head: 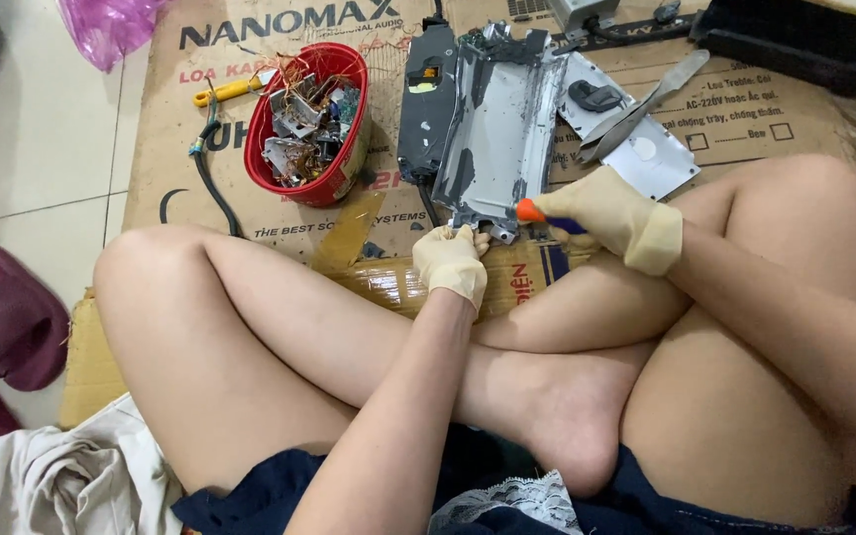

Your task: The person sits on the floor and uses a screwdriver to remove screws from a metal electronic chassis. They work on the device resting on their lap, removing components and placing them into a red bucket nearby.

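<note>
I sit cross-legged on flattened cardboard [200, 213]. A grey sheet-metal chassis plate [492, 129] lies in front of my legs. My left hand [450, 260], in a cream glove, grips the plate's near edge. My right hand [606, 213], also gloved, is closed around a screwdriver with an orange and blue handle [539, 214], its tip end against the plate's near right corner.
A red bowl [271, 104] with several metal and wire scraps stands left of the plate. A black oblong part [426, 94] lies beside the plate, silver panels [646, 149] to its right. A yellow-handled tool [225, 91], pink bag [106, 28], maroon slippers [2, 322] and white cloth [61, 481] lie at left.
</note>
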